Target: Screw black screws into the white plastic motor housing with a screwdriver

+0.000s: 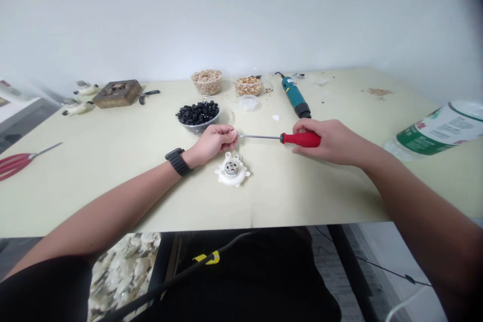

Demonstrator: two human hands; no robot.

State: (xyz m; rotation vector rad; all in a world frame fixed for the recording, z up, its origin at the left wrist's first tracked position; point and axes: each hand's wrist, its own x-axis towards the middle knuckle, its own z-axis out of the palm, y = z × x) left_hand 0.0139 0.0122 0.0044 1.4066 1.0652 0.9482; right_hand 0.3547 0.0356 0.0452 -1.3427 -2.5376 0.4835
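My right hand (324,141) is wrapped around the red handle of a screwdriver (302,139), whose metal shaft points left, nearly level above the table. At the shaft's tip, my left hand (219,142) has thumb and fingers pinched together; whatever is between them is too small to make out. Just below the left hand lies a white plastic housing (231,179) with a round metal motor (231,167) set in its middle. Behind the left hand stands a clear bowl (199,128) full of small black parts (198,112).
Two tubs of small pieces (207,82) (249,85) stand at the back, near a clear lid (249,102). A teal power tool (293,93) lies behind my right hand. A large labelled bottle (439,131) is at right, red-handled scissors (17,163) at left, a wooden block (117,93) at back left.
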